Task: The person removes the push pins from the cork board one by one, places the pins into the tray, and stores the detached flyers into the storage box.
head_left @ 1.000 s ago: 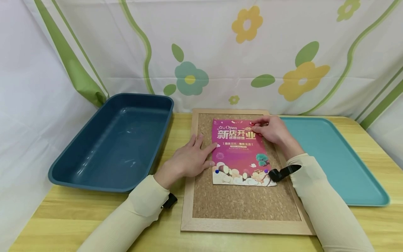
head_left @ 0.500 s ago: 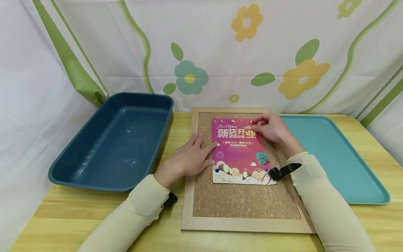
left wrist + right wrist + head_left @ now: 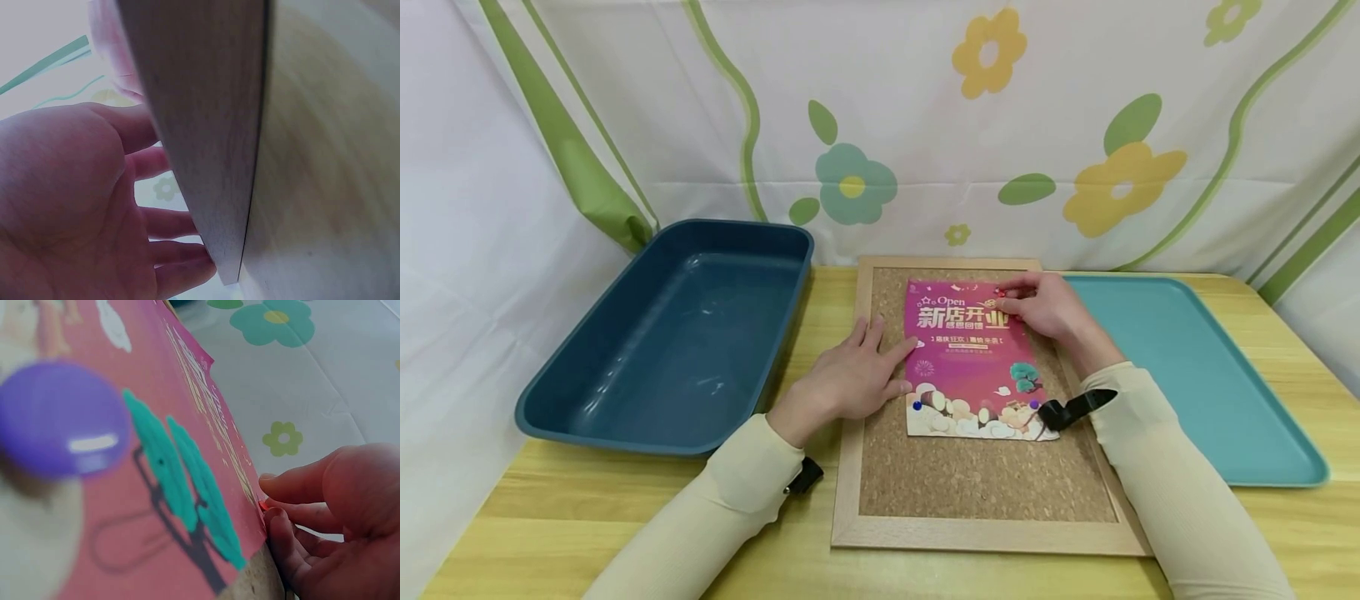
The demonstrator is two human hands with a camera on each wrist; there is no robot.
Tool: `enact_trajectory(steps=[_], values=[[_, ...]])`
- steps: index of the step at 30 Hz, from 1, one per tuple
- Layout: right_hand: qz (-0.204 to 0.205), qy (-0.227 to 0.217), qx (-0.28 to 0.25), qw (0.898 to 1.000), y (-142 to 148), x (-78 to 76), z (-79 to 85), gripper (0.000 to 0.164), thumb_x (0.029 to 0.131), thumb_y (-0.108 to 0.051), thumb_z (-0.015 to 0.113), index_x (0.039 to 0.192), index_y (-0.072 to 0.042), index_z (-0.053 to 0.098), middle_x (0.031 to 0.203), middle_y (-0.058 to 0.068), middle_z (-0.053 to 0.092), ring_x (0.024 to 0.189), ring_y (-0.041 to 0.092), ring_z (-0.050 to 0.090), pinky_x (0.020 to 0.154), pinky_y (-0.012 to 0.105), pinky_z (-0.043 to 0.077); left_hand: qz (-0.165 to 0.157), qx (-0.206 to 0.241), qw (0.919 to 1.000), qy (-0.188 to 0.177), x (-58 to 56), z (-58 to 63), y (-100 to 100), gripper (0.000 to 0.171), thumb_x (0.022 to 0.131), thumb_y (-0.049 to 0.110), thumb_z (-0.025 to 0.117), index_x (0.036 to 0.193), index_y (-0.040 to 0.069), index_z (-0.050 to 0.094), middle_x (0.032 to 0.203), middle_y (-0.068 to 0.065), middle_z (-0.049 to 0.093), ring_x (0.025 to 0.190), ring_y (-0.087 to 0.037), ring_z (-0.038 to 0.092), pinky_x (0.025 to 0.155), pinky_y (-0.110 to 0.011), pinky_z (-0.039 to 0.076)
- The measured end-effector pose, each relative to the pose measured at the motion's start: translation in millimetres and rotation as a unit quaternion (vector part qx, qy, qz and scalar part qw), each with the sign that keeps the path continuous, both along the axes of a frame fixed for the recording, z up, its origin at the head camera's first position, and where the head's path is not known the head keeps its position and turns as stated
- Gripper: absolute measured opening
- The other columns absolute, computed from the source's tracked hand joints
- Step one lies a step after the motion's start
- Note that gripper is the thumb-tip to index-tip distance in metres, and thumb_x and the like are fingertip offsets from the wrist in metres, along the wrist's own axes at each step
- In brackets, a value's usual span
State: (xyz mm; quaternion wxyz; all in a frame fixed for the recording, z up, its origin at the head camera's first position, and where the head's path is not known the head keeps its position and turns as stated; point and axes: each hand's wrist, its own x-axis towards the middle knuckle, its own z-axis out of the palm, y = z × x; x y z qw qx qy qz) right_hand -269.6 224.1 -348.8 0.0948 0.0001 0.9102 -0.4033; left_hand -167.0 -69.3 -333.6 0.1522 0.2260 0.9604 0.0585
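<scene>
A purple-pink poster (image 3: 966,367) with gold and white lettering lies on a wood-framed cork board (image 3: 985,483). Its lower corners carry a blue push pin (image 3: 917,406) and a purple push pin (image 3: 62,419). My right hand (image 3: 1047,310) is at the poster's upper right corner, thumb and fingers pinching a small red push pin (image 3: 263,505). The pin's point is hidden. My left hand (image 3: 856,379) lies with fingers spread across the board's left side, fingertips at the poster's left edge. In the left wrist view, its palm (image 3: 56,194) shows beside the board's frame (image 3: 206,137).
A deep dark blue tub (image 3: 677,333) stands left of the board. To the right, a flat teal tray (image 3: 1195,383) lies partly behind the right arm. All rest on a wooden table (image 3: 587,517), with a white flowered curtain (image 3: 925,108) behind.
My right fingers have shifted very slightly around the red push pin. The left hand, poster and board stay in place.
</scene>
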Motion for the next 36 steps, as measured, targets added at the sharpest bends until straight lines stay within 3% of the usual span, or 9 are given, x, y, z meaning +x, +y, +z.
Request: enact_trajectory(steps=[5, 10, 19, 29, 36], values=[[0.003, -0.005, -0.013, 1.0, 0.2, -0.9, -1.2, 0.048, 0.106, -0.025, 0.067, 0.151, -0.01, 0.06, 0.145, 0.02, 0.061, 0.125, 0.035, 0.058, 0.092, 0.035, 0.051, -0.003, -0.002, 1.0, 0.001, 0.0, 0.4, 0.7, 0.07, 0.109, 0.051, 0.05, 0.171, 0.027, 0.026, 0.178, -0.025, 0.01, 0.165, -0.049, 0.01, 0.127, -0.057, 0.035], [0.01, 0.005, -0.002, 1.0, 1.9, -2.6, -4.0, 0.048, 0.106, -0.025, 0.066, 0.151, -0.01, 0.06, 0.149, 0.021, 0.057, 0.134, 0.037, 0.049, 0.102, 0.046, 0.047, -0.001, -0.002, 1.0, -0.003, -0.4, -0.1, 1.0, 0.071, 0.109, 0.051, 0.05, 0.171, 0.027, 0.025, 0.178, -0.025, 0.009, 0.165, -0.048, 0.008, 0.128, -0.057, 0.034], [0.046, 0.039, 0.082, 0.995, 1.0, -2.9, -2.8, 0.043, 0.109, -0.023, 0.059, 0.15, -0.01, 0.061, 0.157, 0.024, 0.05, 0.146, 0.045, 0.04, 0.12, 0.067, 0.033, 0.001, -0.001, 1.0, -0.007, 0.0, 0.1, 1.1, 0.07, 0.109, 0.051, 0.05, 0.171, 0.027, 0.025, 0.178, -0.025, 0.008, 0.165, -0.048, 0.007, 0.129, -0.057, 0.033], [0.053, 0.045, 0.093, 0.993, 0.5, -2.4, -3.1, 0.037, 0.11, -0.022, 0.058, 0.144, -0.011, 0.066, 0.156, 0.024, 0.05, 0.143, 0.044, 0.043, 0.116, 0.065, 0.038, 0.0, 0.002, 1.0, -0.003, 0.0, -1.8, -0.1, 0.069, 0.11, 0.051, 0.05, 0.17, 0.027, 0.026, 0.178, -0.026, 0.01, 0.165, -0.049, 0.009, 0.128, -0.057, 0.035], [0.043, 0.048, 0.083, 0.995, 1.0, -1.8, -2.5, 0.036, 0.113, -0.021, 0.051, 0.143, -0.009, 0.066, 0.15, 0.023, 0.053, 0.127, 0.039, 0.05, 0.099, 0.054, 0.047, -0.003, 0.001, 1.0, 0.001, -0.1, -0.9, -0.3, 0.07, 0.11, 0.051, 0.049, 0.171, 0.026, 0.026, 0.177, -0.026, 0.01, 0.165, -0.049, 0.009, 0.13, -0.056, 0.031]])
